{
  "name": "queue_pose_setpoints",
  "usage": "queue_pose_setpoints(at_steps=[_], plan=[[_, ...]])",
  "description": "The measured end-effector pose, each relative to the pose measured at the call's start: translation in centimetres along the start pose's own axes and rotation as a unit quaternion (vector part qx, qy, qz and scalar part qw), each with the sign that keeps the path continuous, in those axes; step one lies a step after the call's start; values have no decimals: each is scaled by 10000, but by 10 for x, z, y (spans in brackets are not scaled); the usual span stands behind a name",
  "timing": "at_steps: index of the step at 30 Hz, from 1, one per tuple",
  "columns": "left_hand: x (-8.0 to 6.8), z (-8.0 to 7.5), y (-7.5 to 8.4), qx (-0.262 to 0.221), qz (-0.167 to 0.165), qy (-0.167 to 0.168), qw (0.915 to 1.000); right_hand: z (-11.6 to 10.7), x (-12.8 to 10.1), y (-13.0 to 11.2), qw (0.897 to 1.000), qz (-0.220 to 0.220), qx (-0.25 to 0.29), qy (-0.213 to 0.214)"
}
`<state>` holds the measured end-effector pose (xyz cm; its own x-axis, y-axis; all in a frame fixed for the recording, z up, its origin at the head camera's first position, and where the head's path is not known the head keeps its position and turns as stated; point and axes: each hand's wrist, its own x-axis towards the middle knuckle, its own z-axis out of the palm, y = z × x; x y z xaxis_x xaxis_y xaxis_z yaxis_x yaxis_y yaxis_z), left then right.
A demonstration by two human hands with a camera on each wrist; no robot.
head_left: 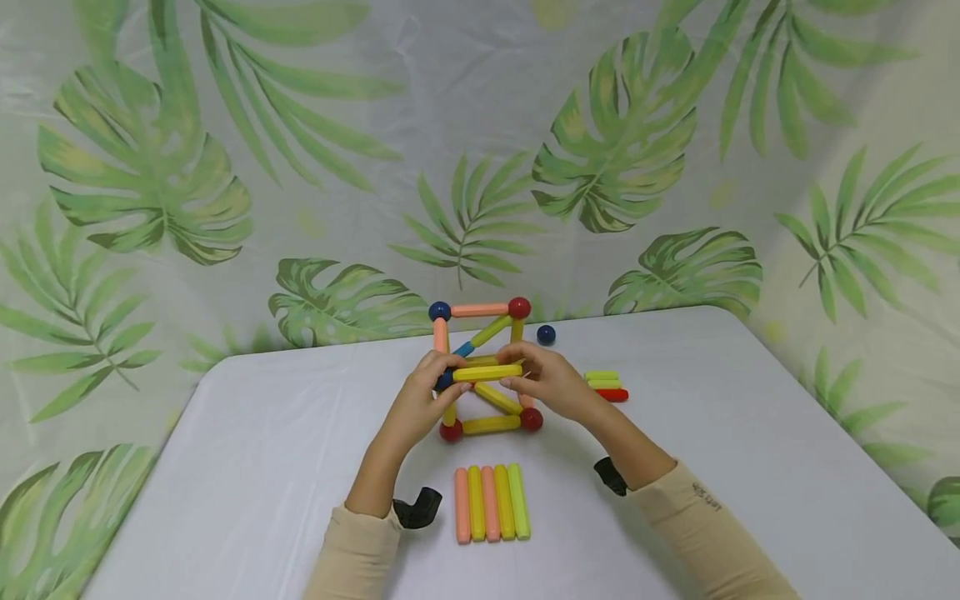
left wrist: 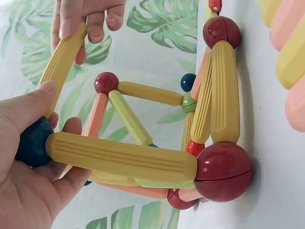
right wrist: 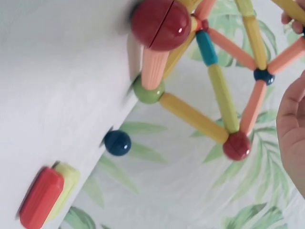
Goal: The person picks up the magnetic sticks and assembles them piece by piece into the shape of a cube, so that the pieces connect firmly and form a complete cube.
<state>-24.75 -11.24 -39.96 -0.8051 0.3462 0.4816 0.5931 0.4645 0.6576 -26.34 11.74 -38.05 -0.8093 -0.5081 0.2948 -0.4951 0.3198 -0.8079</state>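
A frame of coloured sticks and balls stands on the table, with red balls [head_left: 531,418] at its front corners and a dark blue ball [head_left: 440,312] at the upper back left. My left hand [head_left: 422,396] grips another dark blue ball [left wrist: 33,143] at the upper front left, on top of an upright yellow stick [left wrist: 124,153]. From that ball a second yellow stick [head_left: 487,373] runs across to my right hand [head_left: 555,379], which pinches its far end between thumb and fingers. My left thumb lies against this stick close to the ball.
A row of several pink, yellow and lime sticks [head_left: 492,504] lies in front of the frame. To the right are short lime sticks [head_left: 602,379] and a red one [head_left: 611,395]. A loose blue ball [head_left: 546,335] sits behind, near the leaf-patterned cloth [head_left: 465,217].
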Motion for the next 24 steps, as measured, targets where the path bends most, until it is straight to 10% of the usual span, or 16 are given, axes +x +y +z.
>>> queue_pose_setpoints(at_steps=[6, 12, 24], plan=[[-2, 0, -1, -60, -8, 66, 10000, -30, 4, 23, 9980, 112, 427, 453], [-4, -1, -2, -30, 0, 48, 10000, -53, 23, 69, 9901, 846, -343, 1070], [-4, 2, -4, -148, 82, 165, 9997, -58, 50, 111, 9624, 2239, -1493, -362]])
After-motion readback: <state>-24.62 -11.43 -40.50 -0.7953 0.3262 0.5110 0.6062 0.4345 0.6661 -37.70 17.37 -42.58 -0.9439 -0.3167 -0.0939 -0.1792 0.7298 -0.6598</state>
